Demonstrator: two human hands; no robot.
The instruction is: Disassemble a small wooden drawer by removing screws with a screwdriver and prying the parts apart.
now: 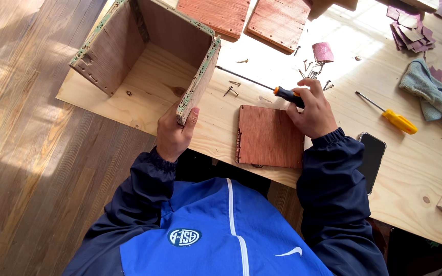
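Head view shows the left hand (174,134) pinching the near edge of the open wooden box (144,51) on the table (415,174). To its right, the right hand (313,110) is wrapped around a screwdriver (262,86). Loose screws (313,69) lie close; a sweep may scatter them, and the one-sided hold may let the box tip.

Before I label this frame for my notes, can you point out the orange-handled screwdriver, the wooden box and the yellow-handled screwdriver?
Orange-handled screwdriver (284,93): head view, on the orange collar beside the right hand.
Wooden box (113,46): head view, on its left inner wall.
Yellow-handled screwdriver (399,121): head view, on the yellow handle.
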